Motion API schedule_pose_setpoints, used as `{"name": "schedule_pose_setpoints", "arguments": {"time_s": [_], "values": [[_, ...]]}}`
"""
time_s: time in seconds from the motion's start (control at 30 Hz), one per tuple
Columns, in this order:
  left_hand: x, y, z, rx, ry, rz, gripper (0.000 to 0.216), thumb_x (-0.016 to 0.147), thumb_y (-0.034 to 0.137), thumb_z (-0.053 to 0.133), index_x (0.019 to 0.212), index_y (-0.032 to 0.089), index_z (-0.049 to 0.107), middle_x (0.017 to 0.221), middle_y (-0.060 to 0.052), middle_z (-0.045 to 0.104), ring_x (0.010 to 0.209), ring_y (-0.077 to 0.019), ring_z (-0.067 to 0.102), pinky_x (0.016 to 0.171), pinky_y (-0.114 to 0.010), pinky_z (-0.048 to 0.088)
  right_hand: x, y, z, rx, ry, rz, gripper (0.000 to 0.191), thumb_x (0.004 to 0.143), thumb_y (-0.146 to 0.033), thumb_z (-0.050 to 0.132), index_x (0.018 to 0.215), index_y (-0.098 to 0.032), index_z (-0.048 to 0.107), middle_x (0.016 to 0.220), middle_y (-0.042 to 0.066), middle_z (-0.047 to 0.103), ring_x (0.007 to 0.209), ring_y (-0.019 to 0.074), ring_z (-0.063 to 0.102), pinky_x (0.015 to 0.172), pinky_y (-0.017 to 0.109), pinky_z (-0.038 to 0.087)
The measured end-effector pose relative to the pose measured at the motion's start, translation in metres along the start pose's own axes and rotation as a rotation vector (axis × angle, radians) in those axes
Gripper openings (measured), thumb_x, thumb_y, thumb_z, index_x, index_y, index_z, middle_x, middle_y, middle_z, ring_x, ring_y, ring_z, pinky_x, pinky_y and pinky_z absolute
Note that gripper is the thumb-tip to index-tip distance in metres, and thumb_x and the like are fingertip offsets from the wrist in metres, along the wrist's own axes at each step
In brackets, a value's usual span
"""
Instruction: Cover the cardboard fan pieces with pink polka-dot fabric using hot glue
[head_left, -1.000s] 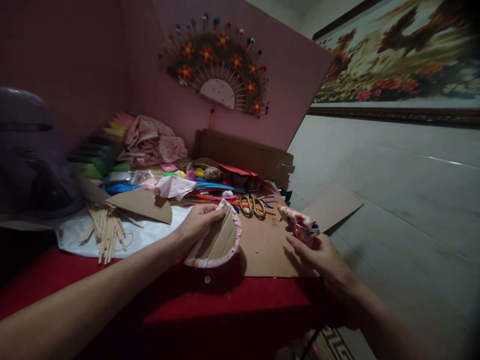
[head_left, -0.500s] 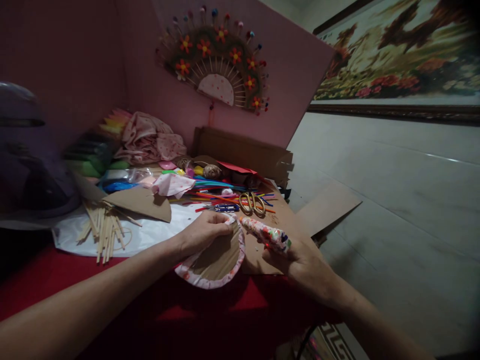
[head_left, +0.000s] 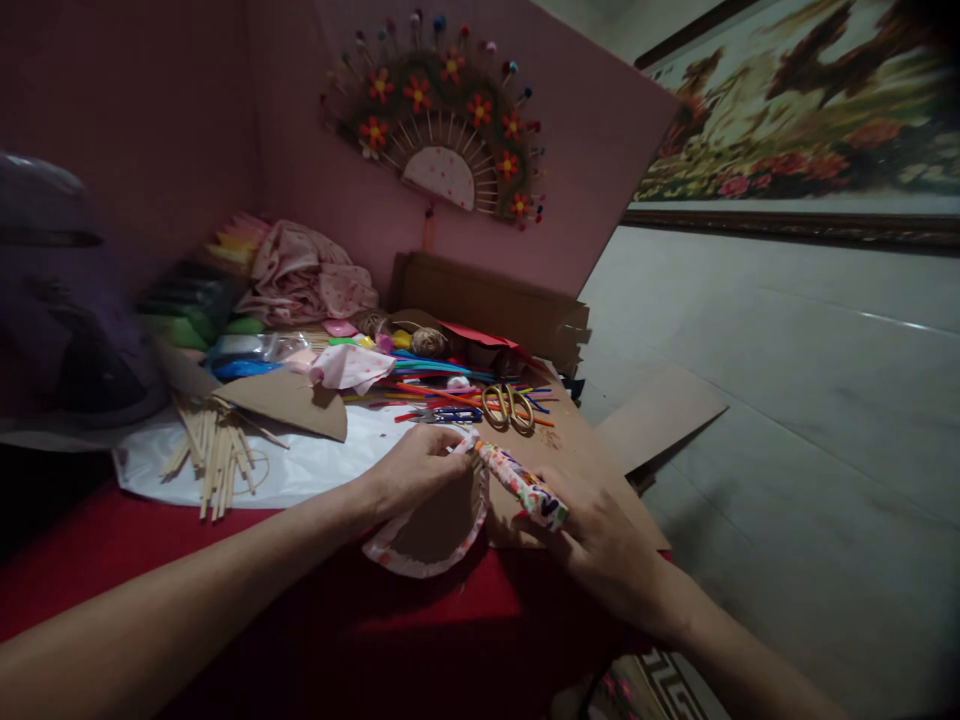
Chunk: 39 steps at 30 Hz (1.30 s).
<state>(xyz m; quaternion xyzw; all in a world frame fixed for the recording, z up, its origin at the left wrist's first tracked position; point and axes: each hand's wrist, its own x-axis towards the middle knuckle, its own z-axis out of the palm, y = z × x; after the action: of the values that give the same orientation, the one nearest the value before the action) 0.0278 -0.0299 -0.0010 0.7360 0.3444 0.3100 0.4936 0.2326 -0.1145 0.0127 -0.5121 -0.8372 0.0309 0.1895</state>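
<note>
My left hand (head_left: pixel 412 468) pinches the upper edge of a half-round cardboard piece (head_left: pixel 439 525), whose rim is wrapped in pink-and-white fabric. My right hand (head_left: pixel 604 545) is closed around a glue gun (head_left: pixel 525 485) with a colourful patterned body and an orange tip. That tip meets, or almost meets, the fabric rim beside my left fingertips; contact is too small to tell. Just beyond the hands lie gold-handled scissors (head_left: pixel 508 410) and blue thread snips (head_left: pixel 450 414). The fingers under the glue gun are partly hidden.
Wooden sticks (head_left: pixel 217 455) and a cardboard wedge (head_left: pixel 292 400) lie on white plastic at left. Coloured pipe cleaners (head_left: pixel 435 367), a twine ball (head_left: pixel 428 342) and crumpled pink fabric (head_left: pixel 300 275) crowd the back. A decorated fan (head_left: pixel 442 150) hangs on the pink board.
The glue gun has tilted and its tip has moved in against the rim by my left fingers. The cardboard piece has turned slightly, and the whole view has shifted a little.
</note>
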Motion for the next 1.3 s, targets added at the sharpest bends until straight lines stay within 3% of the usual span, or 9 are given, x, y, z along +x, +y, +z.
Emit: {"name": "schedule_pose_setpoints", "arguments": {"time_s": [0.4, 0.9, 1.3], "values": [[-0.003, 0.005, 0.004, 0.222, 0.047, 0.089, 0.033, 0.083, 0.033, 0.041, 0.079, 0.012, 0.066, 0.068, -0.002, 0.061, 0.062, -0.0127, 0.047, 0.056, -0.023, 0.035, -0.005, 0.005, 0.008, -0.211, 0.073, -0.082, 0.019, 0.073, -0.007, 0.041, 0.083, -0.016, 0.053, 0.072, 0.008, 0.059, 0.063, 0.0178, 0.051, 0.056, 0.027, 0.035], [-0.005, 0.007, 0.005, 0.242, 0.051, 0.096, 0.032, 0.084, 0.035, 0.041, 0.069, 0.014, 0.061, 0.057, 0.003, 0.047, 0.055, -0.01, 0.036, 0.049, -0.022, 0.025, -0.008, 0.006, 0.011, -0.305, 0.125, -0.13, 0.018, 0.074, -0.006, 0.042, 0.083, -0.015, 0.055, 0.071, 0.008, 0.058, 0.061, 0.017, 0.051, 0.054, 0.026, 0.036], [-0.005, 0.008, 0.005, 0.21, 0.054, 0.119, 0.032, 0.085, 0.034, 0.04, 0.074, 0.014, 0.062, 0.062, 0.0, 0.053, 0.058, -0.0111, 0.04, 0.052, -0.023, 0.028, -0.009, 0.009, 0.014, -0.326, 0.139, -0.128, 0.015, 0.076, -0.009, 0.041, 0.081, -0.015, 0.054, 0.07, 0.008, 0.059, 0.059, 0.0175, 0.052, 0.052, 0.027, 0.034]]}}
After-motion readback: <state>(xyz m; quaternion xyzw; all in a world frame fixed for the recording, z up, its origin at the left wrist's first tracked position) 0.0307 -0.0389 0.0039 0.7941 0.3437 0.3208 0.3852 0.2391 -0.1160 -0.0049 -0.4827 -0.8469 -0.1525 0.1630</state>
